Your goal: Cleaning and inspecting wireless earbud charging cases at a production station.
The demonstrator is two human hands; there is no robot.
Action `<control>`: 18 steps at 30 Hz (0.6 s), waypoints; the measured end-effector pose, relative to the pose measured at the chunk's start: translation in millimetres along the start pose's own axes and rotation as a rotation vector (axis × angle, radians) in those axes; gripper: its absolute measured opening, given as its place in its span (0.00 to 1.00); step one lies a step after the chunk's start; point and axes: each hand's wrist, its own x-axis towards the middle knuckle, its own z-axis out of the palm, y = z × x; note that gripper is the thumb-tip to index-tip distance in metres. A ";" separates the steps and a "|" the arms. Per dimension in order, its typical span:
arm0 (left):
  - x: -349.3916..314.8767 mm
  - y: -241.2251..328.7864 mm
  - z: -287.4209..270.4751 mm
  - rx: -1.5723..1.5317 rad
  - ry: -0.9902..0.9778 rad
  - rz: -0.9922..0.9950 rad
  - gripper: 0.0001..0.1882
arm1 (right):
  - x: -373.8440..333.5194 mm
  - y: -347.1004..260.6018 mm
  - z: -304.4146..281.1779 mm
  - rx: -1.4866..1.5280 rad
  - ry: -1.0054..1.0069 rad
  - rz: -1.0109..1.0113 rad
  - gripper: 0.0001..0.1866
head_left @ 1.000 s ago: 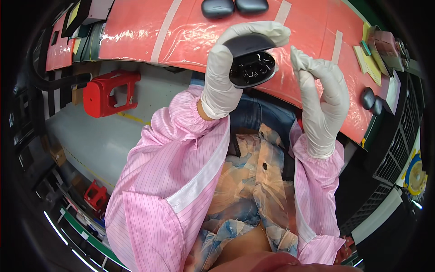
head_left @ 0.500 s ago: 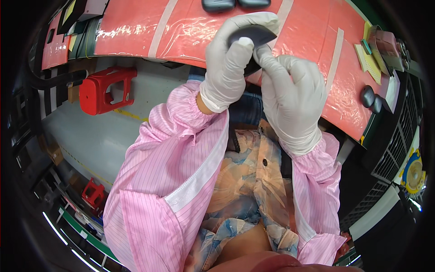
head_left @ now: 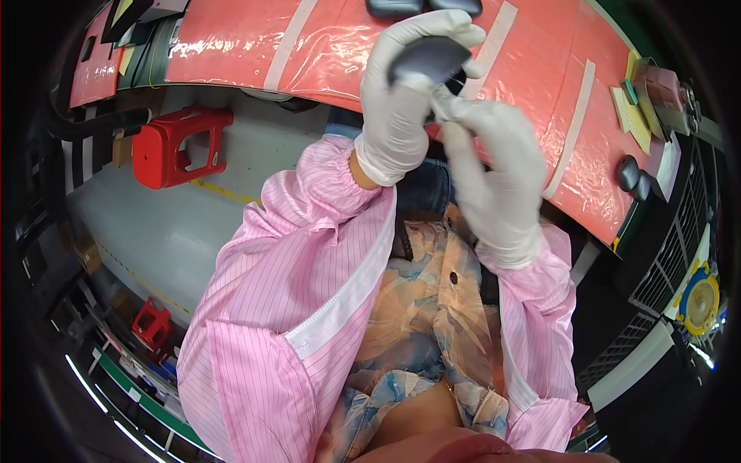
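A dark grey, smooth, rounded mouse-shaped case point(head_left: 429, 59) is held above the table's front edge. My left hand point(head_left: 394, 116), in a white glove, wraps round it with the thumb on its near face and the fingers behind. Close below its lower right edge, my right hand point(head_left: 498, 154), also gloved, has thumb and forefinger pinched together. That hand is blurred, and whatever its fingertips hold is hidden. Just beyond my left hand lie two similar dark cases point(head_left: 395, 7) on the red table covering.
Red plastic-covered table point(head_left: 332, 58) with pale tape strips. At its right lie two small dark cases point(head_left: 627, 173), yellow note pads point(head_left: 631, 123) and a clear pinkish container point(head_left: 664, 92). On the floor to the left stands a red stool point(head_left: 181, 147). Dark racking point(head_left: 656, 262) borders the right.
The dark case has turned in my left hand, showing more of its rounded face. My right hand has shifted a little down and left, fingers still pinched. The whole view has moved slightly.
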 end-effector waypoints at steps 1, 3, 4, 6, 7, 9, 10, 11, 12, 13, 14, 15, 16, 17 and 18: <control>-1.8 -7.4 0.8 -0.053 0.018 0.022 0.46 | -2.4 -7.0 7.0 -0.084 -0.017 -0.007 0.10; -6.9 -19.7 -8.6 -0.112 0.025 0.013 0.45 | -1.0 -11.0 10.6 -0.009 -0.027 0.079 0.07; -10.2 -24.6 -12.6 -0.174 0.028 0.003 0.45 | 3.5 -16.0 7.5 0.281 -0.109 0.266 0.07; -9.4 -21.1 -11.3 -0.226 0.015 -0.044 0.44 | 10.9 -21.6 2.7 0.637 -0.200 0.461 0.07; -8.8 -18.1 -10.3 -0.276 0.000 -0.092 0.44 | 15.6 -23.8 -2.4 0.697 -0.140 0.448 0.08; -6.9 -7.9 -8.4 -0.348 0.050 -0.247 0.44 | 20.7 -17.6 -6.7 0.452 0.035 0.255 0.08; -7.4 -9.7 -12.7 -0.347 0.059 -0.240 0.44 | 22.0 -10.6 -6.7 0.456 0.025 0.251 0.08; -6.9 -11.7 -15.9 -0.320 0.039 -0.283 0.42 | 22.7 -4.9 -9.6 0.003 -0.024 -0.041 0.11; -6.5 -12.1 -17.9 -0.293 0.018 -0.327 0.41 | 21.7 -1.9 -10.8 -0.450 -0.075 -0.331 0.13; -6.2 -11.1 -18.1 -0.300 0.016 -0.328 0.41 | 16.9 -4.9 -4.3 -0.598 -0.108 -0.285 0.15; -4.6 -3.9 -19.4 -0.176 0.011 -0.262 0.39 | 16.5 -8.8 -5.0 -0.593 -0.113 -0.290 0.15; -2.9 3.5 -21.3 -0.051 0.007 -0.196 0.37 | 16.6 -13.4 -7.3 -0.657 -0.180 -0.230 0.13; -2.3 8.9 -25.8 0.076 0.006 -0.130 0.35 | 17.9 -15.4 -8.0 -0.719 -0.248 -0.171 0.10; -2.9 8.7 -34.1 -0.093 0.078 -0.273 0.34 | 18.6 -9.8 -8.2 -0.721 -0.250 -0.183 0.10; -0.1 12.3 -37.1 -0.093 0.089 -0.262 0.34 | 18.3 1.0 -7.5 -0.447 -0.243 -0.094 0.09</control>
